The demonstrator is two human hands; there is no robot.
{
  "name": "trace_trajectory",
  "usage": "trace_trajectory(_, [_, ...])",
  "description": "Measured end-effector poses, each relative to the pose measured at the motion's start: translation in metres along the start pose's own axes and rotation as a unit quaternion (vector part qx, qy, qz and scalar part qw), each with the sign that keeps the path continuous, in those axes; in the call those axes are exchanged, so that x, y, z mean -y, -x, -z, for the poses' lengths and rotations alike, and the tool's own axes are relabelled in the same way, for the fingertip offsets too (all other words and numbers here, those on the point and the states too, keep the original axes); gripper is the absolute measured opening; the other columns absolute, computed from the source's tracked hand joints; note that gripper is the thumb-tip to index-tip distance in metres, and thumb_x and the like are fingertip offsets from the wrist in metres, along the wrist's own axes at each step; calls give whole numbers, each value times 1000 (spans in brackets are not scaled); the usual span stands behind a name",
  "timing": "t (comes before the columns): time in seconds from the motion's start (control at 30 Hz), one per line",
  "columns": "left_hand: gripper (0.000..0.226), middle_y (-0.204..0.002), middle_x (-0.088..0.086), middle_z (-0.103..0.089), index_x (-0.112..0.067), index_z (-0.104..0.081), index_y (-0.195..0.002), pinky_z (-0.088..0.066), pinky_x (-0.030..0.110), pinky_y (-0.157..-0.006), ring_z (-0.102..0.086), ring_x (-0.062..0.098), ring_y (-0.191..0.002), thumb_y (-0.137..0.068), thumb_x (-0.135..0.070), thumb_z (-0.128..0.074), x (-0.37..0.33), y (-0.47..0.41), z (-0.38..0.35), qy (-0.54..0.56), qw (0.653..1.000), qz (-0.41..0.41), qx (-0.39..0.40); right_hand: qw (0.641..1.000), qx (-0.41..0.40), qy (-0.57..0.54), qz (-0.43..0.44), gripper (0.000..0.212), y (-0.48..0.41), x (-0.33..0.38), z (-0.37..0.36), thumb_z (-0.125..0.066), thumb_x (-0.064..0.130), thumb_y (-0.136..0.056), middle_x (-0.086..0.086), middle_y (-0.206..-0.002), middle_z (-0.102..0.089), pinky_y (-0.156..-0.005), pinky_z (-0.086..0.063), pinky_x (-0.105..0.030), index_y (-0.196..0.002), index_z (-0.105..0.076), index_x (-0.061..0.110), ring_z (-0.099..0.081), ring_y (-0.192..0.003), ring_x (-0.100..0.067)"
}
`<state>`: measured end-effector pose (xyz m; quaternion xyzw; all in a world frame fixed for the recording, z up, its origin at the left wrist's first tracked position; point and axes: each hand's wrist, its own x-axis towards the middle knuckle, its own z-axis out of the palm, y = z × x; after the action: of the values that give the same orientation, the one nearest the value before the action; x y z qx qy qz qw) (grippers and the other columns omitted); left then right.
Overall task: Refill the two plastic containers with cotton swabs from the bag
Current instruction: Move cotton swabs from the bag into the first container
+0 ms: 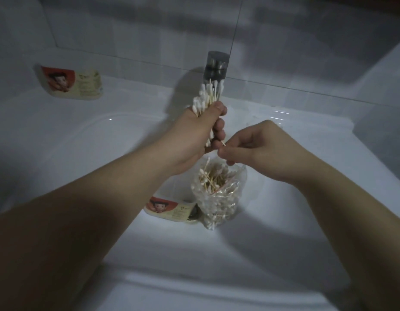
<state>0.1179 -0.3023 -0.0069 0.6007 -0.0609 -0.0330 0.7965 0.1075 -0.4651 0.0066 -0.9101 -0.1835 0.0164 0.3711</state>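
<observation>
My left hand (199, 133) grips a thick bundle of cotton swabs (207, 97) upright above the sink, their white tips fanning out at the top. My right hand (257, 151) pinches the lower end of a single swab stick (223, 143) at the bottom of that bundle. Right below both hands stands an open clear plastic bag (217, 194) with many swabs in it, inside the basin. One flat plastic container (170, 208) with a red cartoon label lies in the basin beside the bag. A second such container (73, 83) lies on the sink ledge at the far left.
A white ceramic sink (60, 140) fills the view, with its drain (194, 213) partly hidden behind the container and bag. A chrome tap (216, 66) stands at the back just behind the held bundle. White tiled walls close in behind and to the right.
</observation>
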Motion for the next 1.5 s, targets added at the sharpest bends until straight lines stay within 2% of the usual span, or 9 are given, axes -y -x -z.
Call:
trace_trajectory(0.2, [15, -79, -6, -70, -19, -63, -102, -57, 28, -67, -66, 10, -76, -107, -23, -50, 2, -5, 6, -45, 995, -30, -78, 1000, -12, -22, -9, 29, 0, -1, 8, -76, 24, -89, -3, -57, -63, -48, -36, -14, -66, -71, 7, -44, -45, -7])
trace_trajectory(0.4, [21, -65, -9, -45, -18, -64, -103, -35, 22, -45, -39, 7, -49, -103, -38, -56, 4, -6, 7, -106, 991, -20, -80, 984, -135, -116, -18, 28, -7, -5, 4, -76, 28, -89, 5, -58, -65, -60, -42, -26, -69, -71, 10, -53, -59, -15])
trace_trajectory(0.57, [21, -57, -15, -52, -27, -62, -84, -41, 25, -51, -48, 6, -51, -97, -44, -65, 11, -3, 5, -182, 983, -29, -21, 992, -97, -81, 20, 23, -4, -2, -4, -77, 32, -88, -4, -66, -71, -62, -48, -36, -73, -76, 14, -65, -68, -32])
trace_trajectory(0.7, [32, -56, -10, -60, -20, -61, -80, -47, 28, -55, -56, 9, -51, -102, -43, -55, 9, -3, 2, -166, 985, -11, -52, 996, -67, -43, 34, 17, -2, 2, -8, -84, 35, -81, 3, -68, -72, -62, -51, -30, -75, -76, 21, -64, -63, -14])
trace_trajectory(0.83, [18, -65, -7, -70, -15, -63, -97, -55, 26, -60, -66, 9, -60, -105, -28, -54, 4, 2, -1, -131, 991, 8, -2, 988, -147, -6, 56, 46, -6, -7, -5, -88, 41, -72, 13, -96, -65, -75, -57, -33, -109, -64, 29, -63, -86, -6])
trace_trajectory(0.97, [11, -76, 1, -75, -14, -63, -102, -56, 27, -62, -72, 14, -69, -105, -19, -54, 4, 9, -3, -158, 983, 25, 85, 993, -79, 25, 89, 96, -5, -11, 0, -83, 36, -77, 28, -147, -44, -93, -51, -23, -156, -29, 43, -48, -127, 7])
trace_trajectory(1.2, [35, -55, 3, -55, -8, -57, -71, -46, 24, -50, -52, 12, -47, -105, -16, -53, 5, 10, -4, -150, 984, 29, 96, 991, -27, -18, 133, 73, -6, -10, -2, -89, 25, -74, 18, -124, -68, -102, -53, -35, -140, -58, 30, -62, -118, -4])
trace_trajectory(1.37, [19, -65, 1, -54, -15, -58, -88, -48, 26, -53, -58, 12, -55, -105, -13, -52, 1, 8, -4, -63, 991, 85, 85, 987, -11, 30, 157, 120, -5, -11, -4, -93, 41, -64, 23, -150, -43, -102, -46, -18, -160, -21, 34, -47, -131, 4])
trace_trajectory(1.5, [23, -65, 3, -56, -11, -58, -85, -50, 27, -55, -61, 14, -57, -105, -7, -49, 2, 8, -5, -17, 992, 95, 84, 973, -32, 114, 197, 100, -9, -10, -8, -91, 41, -67, 13, -133, -55, -99, -44, -16, -153, -42, 23, -52, -111, 4])
